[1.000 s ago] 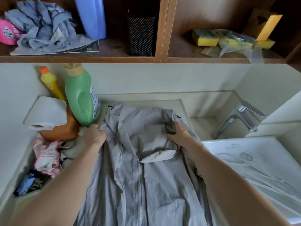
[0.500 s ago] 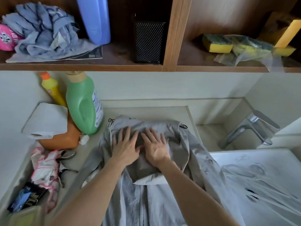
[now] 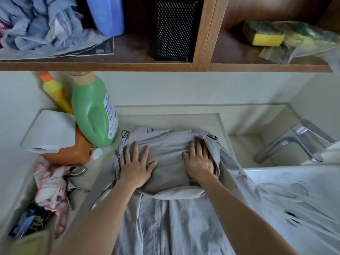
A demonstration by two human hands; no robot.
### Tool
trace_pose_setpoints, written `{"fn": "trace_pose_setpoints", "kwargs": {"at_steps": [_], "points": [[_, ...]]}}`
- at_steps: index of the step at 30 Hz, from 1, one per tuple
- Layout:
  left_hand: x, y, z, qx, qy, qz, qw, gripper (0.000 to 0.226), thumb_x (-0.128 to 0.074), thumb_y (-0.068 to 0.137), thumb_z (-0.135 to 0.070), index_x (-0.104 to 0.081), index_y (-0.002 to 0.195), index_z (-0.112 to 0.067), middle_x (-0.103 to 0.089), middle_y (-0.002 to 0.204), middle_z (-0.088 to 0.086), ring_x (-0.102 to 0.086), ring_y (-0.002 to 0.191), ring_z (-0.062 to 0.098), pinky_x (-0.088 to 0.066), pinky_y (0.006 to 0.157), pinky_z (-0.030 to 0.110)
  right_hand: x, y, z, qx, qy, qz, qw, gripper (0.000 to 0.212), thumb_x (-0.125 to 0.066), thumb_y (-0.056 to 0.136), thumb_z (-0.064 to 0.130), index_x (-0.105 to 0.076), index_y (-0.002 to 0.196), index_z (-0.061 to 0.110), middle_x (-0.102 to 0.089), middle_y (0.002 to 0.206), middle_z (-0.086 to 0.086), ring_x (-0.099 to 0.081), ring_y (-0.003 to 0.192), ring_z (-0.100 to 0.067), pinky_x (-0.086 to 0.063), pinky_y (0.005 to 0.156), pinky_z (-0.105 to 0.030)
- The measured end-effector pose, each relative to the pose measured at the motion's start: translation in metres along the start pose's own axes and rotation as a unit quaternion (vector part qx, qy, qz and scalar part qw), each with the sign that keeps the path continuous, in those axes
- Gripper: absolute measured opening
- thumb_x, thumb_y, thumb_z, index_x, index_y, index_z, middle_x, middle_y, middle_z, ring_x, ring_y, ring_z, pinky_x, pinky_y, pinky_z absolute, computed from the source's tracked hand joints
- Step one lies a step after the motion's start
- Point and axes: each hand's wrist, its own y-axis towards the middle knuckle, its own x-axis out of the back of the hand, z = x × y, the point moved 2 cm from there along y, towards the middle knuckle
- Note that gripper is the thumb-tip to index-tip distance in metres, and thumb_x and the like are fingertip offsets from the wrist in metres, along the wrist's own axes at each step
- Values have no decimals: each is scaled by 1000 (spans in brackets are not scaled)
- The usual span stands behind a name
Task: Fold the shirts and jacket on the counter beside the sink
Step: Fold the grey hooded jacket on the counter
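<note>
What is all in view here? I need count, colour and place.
jacket: 1, grey, on counter beside sink
detergent bottle: 1, green, left of jacket
squeeze bottle: 1, yellow, orange cap, left of detergent bottle
cloth: 1, white-pink, counter's left end
faucet: 1, chrome, far right
sponge: 1, yellow, shelf, right compartment
mesh box: 1, black, left compartment
blue bottle: 1, left compartment
left hand: 1, flat on hood
right hand: 1, flat on hood

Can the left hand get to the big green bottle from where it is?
Probably yes. The left hand lies flat on the grey jacket, and the green bottle stands upright just beyond it to the left. Nothing stands between them, so a short reach should do.
</note>
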Motion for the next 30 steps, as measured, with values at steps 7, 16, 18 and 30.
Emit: {"fn": "trace_pose_setpoints", "kwargs": {"at_steps": [7,16,18,30], "points": [[10,-43,-54,-65,-30,-71,995,68,-18,96,-55,-31,155,-25,-23,164,10,-20,150,34,-18,120,54,-9,-56,45,210,-50,-120,969,53,-35,100,36,-37,152,24,-27,162,-7,-16,152,-28,-4,123,-55],[0,-52,-32,-58,5,-82,995,75,-20,93,-71,-39,151,-28,-29,161,9,-27,145,37,-28,112,57,6,-48,-45,37,-137,-65,988,62,-25,98,61,-41,146,25,-47,138,-11,-41,129,-34,-25,116,-51],[12,-40,-32,-39,-1,-51,998,67,-25,92,-72,-41,145,-32,-32,156,5,-35,136,36,-36,102,53,25,-36,-36,54,-113,-51,991,49,-39,97,54,-53,133,25,-53,130,-8,-50,122,-33,-38,103,-46],[76,81,24,122,-381,37,916,47,-79,84,-17,-53,122,-8,-71,105,18,-72,75,29,-62,73,48,76,54,-48,-75,236,66,967,36,-76,82,30,-56,105,11,-69,74,-12,-69,51,-20,-59,53,-33]]}}
